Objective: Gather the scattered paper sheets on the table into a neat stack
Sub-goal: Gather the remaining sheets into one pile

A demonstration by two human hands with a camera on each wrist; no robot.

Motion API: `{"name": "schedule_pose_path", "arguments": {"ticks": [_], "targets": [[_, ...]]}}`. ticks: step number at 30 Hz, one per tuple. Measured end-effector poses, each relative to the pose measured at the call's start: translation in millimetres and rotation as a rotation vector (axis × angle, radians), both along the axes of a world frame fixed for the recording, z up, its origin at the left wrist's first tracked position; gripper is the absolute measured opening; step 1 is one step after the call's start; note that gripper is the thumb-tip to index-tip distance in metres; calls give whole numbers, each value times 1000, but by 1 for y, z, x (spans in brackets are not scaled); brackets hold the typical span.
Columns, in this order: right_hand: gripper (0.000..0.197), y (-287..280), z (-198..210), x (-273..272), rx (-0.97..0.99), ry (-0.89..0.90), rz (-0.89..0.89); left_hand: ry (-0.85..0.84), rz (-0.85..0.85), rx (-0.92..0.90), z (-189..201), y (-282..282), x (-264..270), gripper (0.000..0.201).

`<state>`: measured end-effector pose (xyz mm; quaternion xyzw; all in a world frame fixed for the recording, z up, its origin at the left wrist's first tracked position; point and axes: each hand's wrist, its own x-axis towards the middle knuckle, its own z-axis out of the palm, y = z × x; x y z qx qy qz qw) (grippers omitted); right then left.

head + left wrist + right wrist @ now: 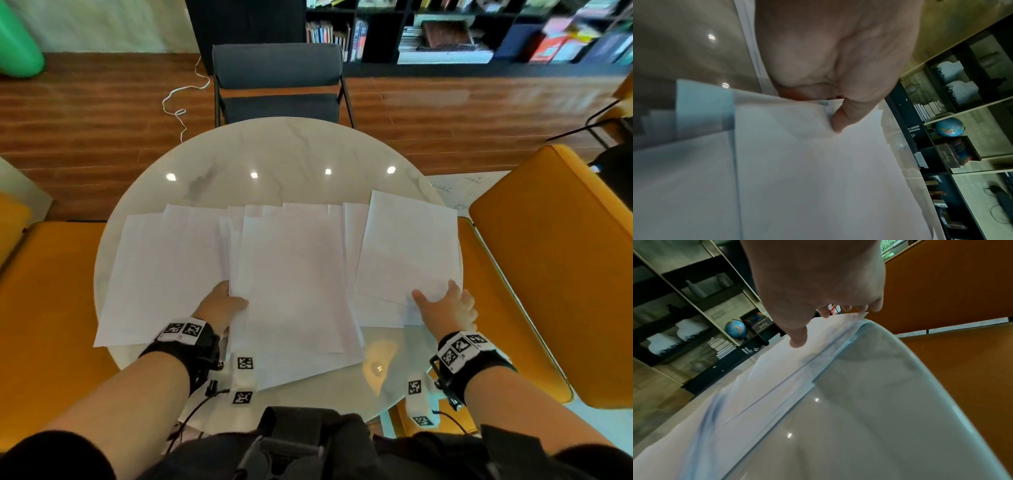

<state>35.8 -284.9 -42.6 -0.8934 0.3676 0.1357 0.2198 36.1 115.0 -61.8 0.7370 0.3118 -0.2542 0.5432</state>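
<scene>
Several white paper sheets lie fanned across the round marble table (274,154). My left hand (222,303) grips the left edge of the thick centre pile (291,281), thumb (840,118) on top and fingers hidden beneath the pile (818,178). More sheets (154,267) spread out to its left. My right hand (445,305) rests spread on the near corner of the right-hand sheet (407,246). Its thumb (795,339) touches that sheet (777,369), whose edge is slightly raised at the fingertips. The hand holds nothing.
A grey chair (277,78) stands at the table's far side, with orange seats on the left (51,308) and right (548,257). Bare tabletop (879,418) lies near me on the right. A bookshelf (462,31) lines the back wall. Another paper (459,188) lies beyond the table's right rim.
</scene>
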Motion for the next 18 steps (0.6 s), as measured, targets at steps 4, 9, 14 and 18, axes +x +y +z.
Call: {"name": "schedule_pose_path", "arguments": {"ticks": [4, 9, 14, 18], "targets": [[100, -9, -5, 4, 6, 38, 24, -23, 69, 69, 23, -6, -7, 69], [106, -15, 2, 13, -24, 32, -35, 9, 65, 149, 30, -3, -10, 58], [83, -31, 0, 16, 95, -76, -75, 17, 73, 192, 25, -7, -12, 55], [51, -31, 1, 10, 136, -110, -25, -2, 57, 228, 22, -6, -13, 57]]}}
